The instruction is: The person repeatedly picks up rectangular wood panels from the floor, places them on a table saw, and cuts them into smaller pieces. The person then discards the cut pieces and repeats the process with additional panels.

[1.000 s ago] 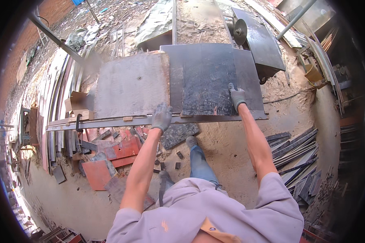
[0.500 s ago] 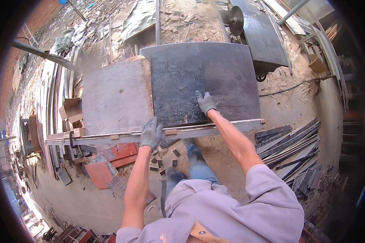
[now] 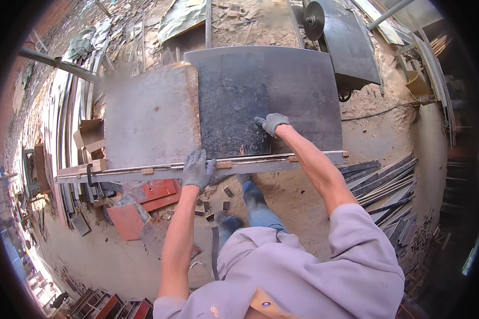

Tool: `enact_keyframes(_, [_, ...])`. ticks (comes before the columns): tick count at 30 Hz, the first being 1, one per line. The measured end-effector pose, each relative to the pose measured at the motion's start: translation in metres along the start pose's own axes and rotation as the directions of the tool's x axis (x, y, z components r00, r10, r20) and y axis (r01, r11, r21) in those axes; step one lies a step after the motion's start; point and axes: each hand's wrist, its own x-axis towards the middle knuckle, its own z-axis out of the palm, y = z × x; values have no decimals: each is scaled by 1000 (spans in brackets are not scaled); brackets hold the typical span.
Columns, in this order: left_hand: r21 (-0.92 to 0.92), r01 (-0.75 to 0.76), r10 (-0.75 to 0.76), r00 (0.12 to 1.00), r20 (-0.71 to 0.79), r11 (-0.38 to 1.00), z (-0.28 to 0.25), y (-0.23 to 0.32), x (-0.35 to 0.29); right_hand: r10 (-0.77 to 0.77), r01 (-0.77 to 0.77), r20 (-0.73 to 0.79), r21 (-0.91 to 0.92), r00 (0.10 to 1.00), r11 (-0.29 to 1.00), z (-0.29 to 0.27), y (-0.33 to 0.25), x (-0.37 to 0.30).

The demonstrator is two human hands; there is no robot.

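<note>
A pale, worn wooden board [image 3: 151,114] lies left of a wide dark panel [image 3: 303,95], whose left part looks blacker and scuffed. Along their near edge runs a long grey rail [image 3: 282,165] with small wooden blocks on it. My gloved left hand [image 3: 198,169] rests on the rail, fingers stretched forward toward the boards' seam, thumb apart. Over the dark panel, my gloved right hand [image 3: 274,124] has its fingers curled under and the thumb side pointing left. Whatever may be in those fingers is hidden.
A round saw blade [image 3: 314,21] stands beside a dark metal table [image 3: 351,48] at the far right. Long strips [image 3: 383,181] are stacked on the right floor. Red board pieces [image 3: 127,220] and small offcuts lie near my feet. A dark clamp [image 3: 91,175] grips the rail's left end.
My right hand has turned from fingers spread flat on the dark panel to curled, and shifted slightly up. My left hand stays on the rail. The view has tilted slightly.
</note>
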Motion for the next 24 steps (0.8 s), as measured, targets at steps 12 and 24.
enact_keyframes(12, [-5,6,-6,999,47,1000,-5,12,3,-99,95,-17,-175,995,980,8,2,14])
enact_keyframes(24, [31,75,-79,986,146,997,-34,36,-24,44,-72,-153,-185,987,980,19,-25,-14])
